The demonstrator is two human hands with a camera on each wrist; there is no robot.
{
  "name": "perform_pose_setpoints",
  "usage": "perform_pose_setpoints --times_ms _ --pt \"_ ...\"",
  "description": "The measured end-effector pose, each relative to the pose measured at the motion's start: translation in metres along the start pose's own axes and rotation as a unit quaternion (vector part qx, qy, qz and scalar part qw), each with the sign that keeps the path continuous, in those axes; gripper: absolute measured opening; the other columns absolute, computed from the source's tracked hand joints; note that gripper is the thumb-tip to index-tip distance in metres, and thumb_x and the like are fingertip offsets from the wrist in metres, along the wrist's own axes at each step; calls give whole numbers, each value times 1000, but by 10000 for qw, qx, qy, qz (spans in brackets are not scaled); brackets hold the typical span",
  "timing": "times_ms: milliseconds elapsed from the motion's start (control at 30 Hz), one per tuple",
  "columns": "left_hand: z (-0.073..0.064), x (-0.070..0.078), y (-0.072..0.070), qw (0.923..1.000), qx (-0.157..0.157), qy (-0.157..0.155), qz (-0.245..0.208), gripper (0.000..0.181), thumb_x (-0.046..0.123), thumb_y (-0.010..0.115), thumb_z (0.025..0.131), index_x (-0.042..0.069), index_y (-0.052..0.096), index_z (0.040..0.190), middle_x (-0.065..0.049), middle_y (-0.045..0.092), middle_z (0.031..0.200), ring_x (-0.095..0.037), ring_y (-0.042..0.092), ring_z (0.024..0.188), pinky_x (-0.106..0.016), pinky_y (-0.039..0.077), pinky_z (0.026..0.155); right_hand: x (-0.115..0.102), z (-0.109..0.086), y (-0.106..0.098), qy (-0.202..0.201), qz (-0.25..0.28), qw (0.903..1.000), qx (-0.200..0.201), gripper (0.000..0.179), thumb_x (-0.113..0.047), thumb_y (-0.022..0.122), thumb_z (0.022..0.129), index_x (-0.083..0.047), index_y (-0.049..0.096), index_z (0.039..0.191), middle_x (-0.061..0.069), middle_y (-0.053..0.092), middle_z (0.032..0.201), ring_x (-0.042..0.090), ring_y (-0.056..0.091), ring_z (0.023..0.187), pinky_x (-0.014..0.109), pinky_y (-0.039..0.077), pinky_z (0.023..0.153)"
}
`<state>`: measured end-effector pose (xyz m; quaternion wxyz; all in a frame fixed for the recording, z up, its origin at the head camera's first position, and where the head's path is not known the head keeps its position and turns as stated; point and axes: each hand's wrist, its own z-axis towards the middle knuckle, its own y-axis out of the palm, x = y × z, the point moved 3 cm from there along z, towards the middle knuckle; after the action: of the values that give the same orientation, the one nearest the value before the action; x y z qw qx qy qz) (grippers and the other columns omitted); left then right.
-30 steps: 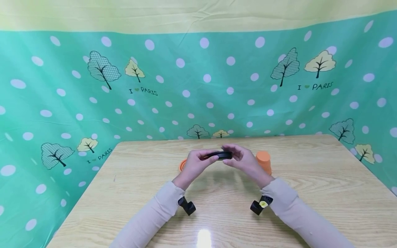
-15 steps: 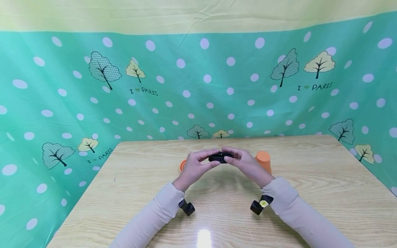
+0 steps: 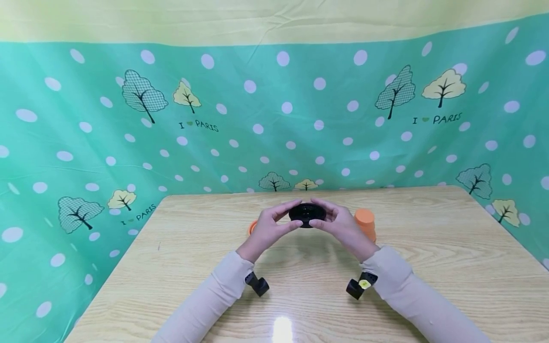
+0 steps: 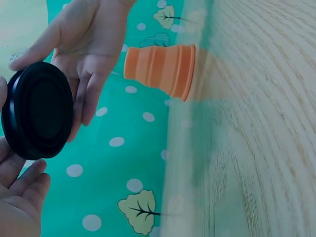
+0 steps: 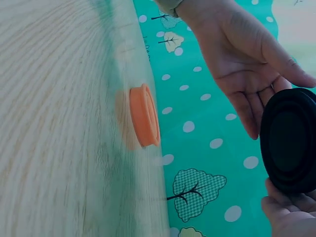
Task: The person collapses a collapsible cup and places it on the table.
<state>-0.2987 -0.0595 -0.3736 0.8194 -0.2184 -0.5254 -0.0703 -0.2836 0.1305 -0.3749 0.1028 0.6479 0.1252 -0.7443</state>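
Note:
A black, round collapsible cup (image 3: 307, 216), folded flat, is held above the table between both hands. My left hand (image 3: 271, 229) grips its left side, thumb at the near edge and fingers along the far edge. On the opposite side my right hand (image 3: 341, 224) holds it the same way. In the head view the cup's hollow, shiny inside shows; both wrist views show the flat, ringed underside of the black cup (image 4: 45, 109). Right behind the right hand stands an orange stepped collapsible cup (image 4: 160, 70), extended, wide rim down.
A flattened orange collapsible cup (image 5: 143, 116) sits on the wooden table (image 3: 197, 257), partly hidden behind the left hand in the head view. A green dotted cloth (image 3: 240, 157) hangs behind the table's far edge. Each wrist wears a small black camera.
The black cup has tipped from nearly edge-on so its hollow inside faces the head camera. Fingers of both hands have shifted around its rim; the orange cups stay put.

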Motion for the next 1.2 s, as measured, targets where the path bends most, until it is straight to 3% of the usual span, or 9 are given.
perform_pose_setpoints --times_ms 167,367,667,833,1000,1200 --pt "1 -2 0 9984 -123 -457 -297 58 19 70 85 15 48 139 -6 47 142 -18 41 131 -39 31 110 -2 0 1 -284 -205 9993 108 79 -18 77 79 -5 36 144 13 40 146 24 46 127 21 47 91" --pt "3 -3 2 9953 -437 -656 -568 66 7 69 86 6 38 144 -10 39 147 -22 36 134 -36 28 111 -3 -1 1 -684 -605 9955 258 81 -13 80 75 -5 37 144 11 40 146 23 41 131 22 38 100" --pt "1 -1 6 9955 -591 -348 -658 85 26 78 78 9 31 147 -4 37 149 -18 37 134 -38 30 111 -2 -2 1 -1204 -329 9922 -37 86 -2 79 73 2 30 145 15 37 147 24 36 133 16 36 101" --pt "2 -2 8 9958 -492 -323 -705 77 11 76 79 9 36 145 -6 43 145 -19 42 130 -37 35 108 -1 -2 1 -1275 -561 9899 -256 88 -6 78 76 -1 26 147 14 36 148 23 36 134 15 34 102" --pt "2 -8 10 9947 -259 -493 -865 70 0 73 80 3 40 142 -13 48 139 -23 49 124 -35 40 103 1 -2 0 -1163 -879 9889 -293 86 -10 76 78 -3 26 148 14 36 148 25 35 135 14 33 102" --pt "4 -16 11 9948 65 -517 -873 69 -1 74 78 2 43 140 -14 51 137 -24 52 121 -32 44 99 2 -3 -6 -1025 -1094 9886 -103 82 -11 74 81 -2 27 147 14 36 148 25 31 137 25 27 109"
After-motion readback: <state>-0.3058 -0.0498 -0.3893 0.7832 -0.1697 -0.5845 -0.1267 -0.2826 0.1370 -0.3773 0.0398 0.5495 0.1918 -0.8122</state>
